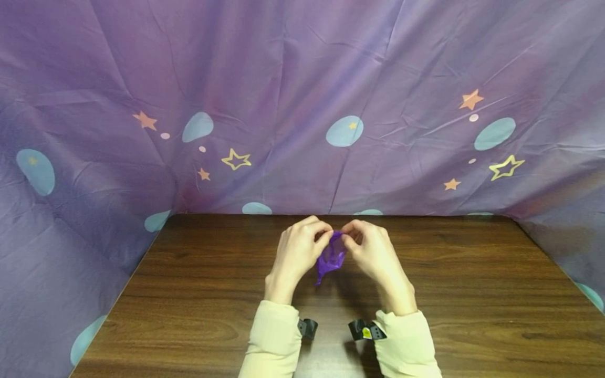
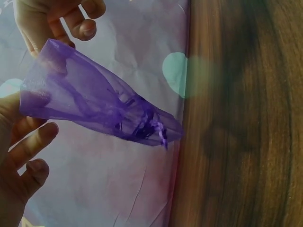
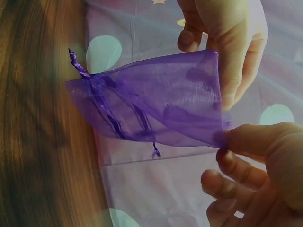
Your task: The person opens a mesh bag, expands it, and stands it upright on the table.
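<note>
A sheer purple drawstring pouch (image 1: 332, 261) hangs between my two hands above the table. My left hand (image 1: 298, 248) pinches one upper corner between thumb and finger. The opposite corner is pinched by my right hand (image 1: 374, 249). In the right wrist view the pouch (image 3: 156, 99) spreads out flat and see-through, its plain edge at the hands. Twisted drawstring ends (image 3: 78, 65) stick out near the lower, gathered end. Dark purple cord (image 2: 147, 124) shows bunched there in the left wrist view too. No other contents can be made out through the mesh.
The dark wood-grain table (image 1: 198, 294) lies below both hands. A purple cloth (image 1: 283, 105) with stars and blue ovals rises behind it and along the sides. Black wrist mounts (image 1: 309, 329) sit at both cream sleeves (image 1: 271, 336).
</note>
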Motion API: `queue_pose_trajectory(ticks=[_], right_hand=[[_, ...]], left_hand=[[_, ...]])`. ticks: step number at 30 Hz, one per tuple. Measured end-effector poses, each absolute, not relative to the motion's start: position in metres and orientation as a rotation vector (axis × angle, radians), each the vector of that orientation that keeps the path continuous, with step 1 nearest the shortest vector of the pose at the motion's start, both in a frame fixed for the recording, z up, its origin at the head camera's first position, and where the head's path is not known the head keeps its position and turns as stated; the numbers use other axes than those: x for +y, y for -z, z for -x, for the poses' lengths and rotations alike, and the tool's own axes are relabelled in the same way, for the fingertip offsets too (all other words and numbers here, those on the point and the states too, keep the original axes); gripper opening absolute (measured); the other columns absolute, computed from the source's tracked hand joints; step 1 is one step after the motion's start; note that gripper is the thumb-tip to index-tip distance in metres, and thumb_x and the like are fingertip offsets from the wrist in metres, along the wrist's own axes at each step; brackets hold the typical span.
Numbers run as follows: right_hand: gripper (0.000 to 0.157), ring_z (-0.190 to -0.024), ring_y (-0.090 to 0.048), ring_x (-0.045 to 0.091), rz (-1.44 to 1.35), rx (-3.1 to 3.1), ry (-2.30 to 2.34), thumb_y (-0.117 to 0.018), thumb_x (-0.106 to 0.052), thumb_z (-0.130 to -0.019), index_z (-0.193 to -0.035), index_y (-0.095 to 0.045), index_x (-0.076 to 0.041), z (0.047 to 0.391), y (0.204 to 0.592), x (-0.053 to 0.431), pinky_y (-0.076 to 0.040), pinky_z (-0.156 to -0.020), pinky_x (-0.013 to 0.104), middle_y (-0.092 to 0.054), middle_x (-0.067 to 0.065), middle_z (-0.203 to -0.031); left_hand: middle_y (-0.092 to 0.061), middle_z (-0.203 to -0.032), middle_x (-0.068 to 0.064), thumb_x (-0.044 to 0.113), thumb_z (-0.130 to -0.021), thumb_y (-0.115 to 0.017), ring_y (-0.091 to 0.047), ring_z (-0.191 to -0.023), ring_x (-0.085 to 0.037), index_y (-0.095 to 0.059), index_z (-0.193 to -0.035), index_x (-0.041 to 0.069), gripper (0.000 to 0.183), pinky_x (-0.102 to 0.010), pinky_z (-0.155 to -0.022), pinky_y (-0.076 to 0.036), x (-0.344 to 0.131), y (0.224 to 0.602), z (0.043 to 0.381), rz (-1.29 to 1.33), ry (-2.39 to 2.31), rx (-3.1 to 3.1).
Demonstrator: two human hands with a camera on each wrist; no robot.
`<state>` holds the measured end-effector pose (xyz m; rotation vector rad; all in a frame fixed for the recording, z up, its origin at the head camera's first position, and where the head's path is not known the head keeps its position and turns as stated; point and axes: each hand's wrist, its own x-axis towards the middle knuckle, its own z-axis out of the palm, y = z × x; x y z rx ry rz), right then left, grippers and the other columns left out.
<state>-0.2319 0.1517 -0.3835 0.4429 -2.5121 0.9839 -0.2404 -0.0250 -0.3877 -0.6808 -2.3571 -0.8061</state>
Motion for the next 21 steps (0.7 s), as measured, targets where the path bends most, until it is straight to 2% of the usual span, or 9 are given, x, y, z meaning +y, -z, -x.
queue_pose_trajectory(ticks=[9,15,21], right_hand=[[0.003,-0.066,-0.056,0.017,-0.468,-2.513,-0.930,-0.070,-0.007,-0.086,-0.083,-0.070,-0.007,0.2325,0.3836,0.1518,-0.046,-0.063,0.035,-0.065,0.001,-0.078],[0.005,-0.067,-0.054,0.016,-0.466,-2.528,-0.939,-0.072,-0.009,-0.085,-0.083,-0.068,-0.010,0.2316,0.3821,0.1512,-0.045,-0.062,0.035,-0.063,-0.001,-0.076],[0.006,-0.066,-0.053,0.015,-0.454,-2.598,-0.893,-0.070,-0.016,-0.088,-0.084,-0.069,-0.012,0.2308,0.3823,0.1512,-0.044,-0.059,0.036,-0.061,-0.003,-0.075]], left_hand=[[-0.065,-0.088,0.008,0.030,-0.089,-0.073,-0.063,-0.074,-0.012,-0.075,-0.092,0.017,0.014,-0.030,-0.064,-0.050,-0.0249,0.3891,0.2412,0.714,0.849,-2.390],[-0.067,-0.089,0.007,0.022,-0.091,-0.072,-0.065,-0.077,-0.011,-0.075,-0.091,0.015,0.008,-0.031,-0.066,-0.052,-0.0241,0.3885,0.2409,0.747,0.831,-2.370],[-0.068,-0.087,0.010,0.023,-0.089,-0.074,-0.064,-0.073,-0.011,-0.076,-0.089,0.017,0.006,-0.031,-0.063,-0.051,-0.0266,0.3873,0.2403,0.689,0.817,-2.365]])
